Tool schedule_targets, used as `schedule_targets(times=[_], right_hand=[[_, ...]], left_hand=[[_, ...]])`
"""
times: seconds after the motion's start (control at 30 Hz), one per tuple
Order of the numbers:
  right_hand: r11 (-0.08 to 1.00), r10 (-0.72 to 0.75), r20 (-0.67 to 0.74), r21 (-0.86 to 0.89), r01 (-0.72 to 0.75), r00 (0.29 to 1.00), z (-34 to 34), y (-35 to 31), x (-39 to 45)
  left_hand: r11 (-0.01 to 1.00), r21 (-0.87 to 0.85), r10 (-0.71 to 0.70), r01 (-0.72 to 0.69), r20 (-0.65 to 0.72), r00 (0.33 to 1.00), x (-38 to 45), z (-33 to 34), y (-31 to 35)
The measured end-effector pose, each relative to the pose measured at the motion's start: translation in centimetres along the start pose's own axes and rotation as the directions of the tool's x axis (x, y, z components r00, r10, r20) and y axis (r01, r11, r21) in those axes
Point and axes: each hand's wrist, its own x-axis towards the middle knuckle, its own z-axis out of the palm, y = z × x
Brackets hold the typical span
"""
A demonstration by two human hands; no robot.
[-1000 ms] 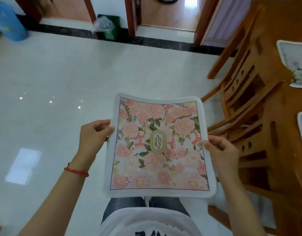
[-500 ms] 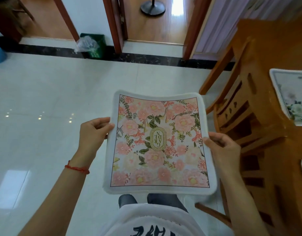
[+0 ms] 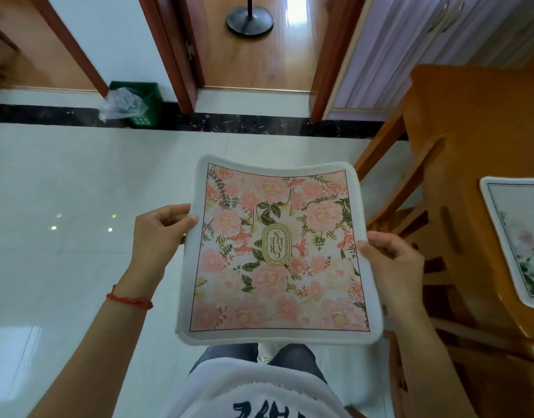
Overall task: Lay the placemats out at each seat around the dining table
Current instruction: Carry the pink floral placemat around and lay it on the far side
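A square pink floral placemat with a white border and a gold oval label is held flat in front of me, above the white floor. My left hand grips its left edge and my right hand grips its right edge. The wooden dining table stands to the right, apart from the held mat. A pale floral placemat lies on the table at the right edge of the view.
Wooden chairs stand tucked along the table's near side, between me and the tabletop. A green bin with a plastic bag sits by the far wall. A doorway with a black lamp base lies straight ahead. Lilac cabinets stand beyond the table.
The view has moved forward along the table toward the doorway. Both hands keep the same grip on the pink placemat. One placemat on the table has left the view.
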Motion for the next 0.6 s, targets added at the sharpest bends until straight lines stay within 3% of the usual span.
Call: schedule_targets(times=[0.6], right_hand=[[0.997,-0.01,-0.128,0.07,0.019,0.992,8.1,-12.1,20.6]], left_hand=[[0.997,0.0,0.075,-0.076,0.13,0.989,25.0,8.6,12.0]])
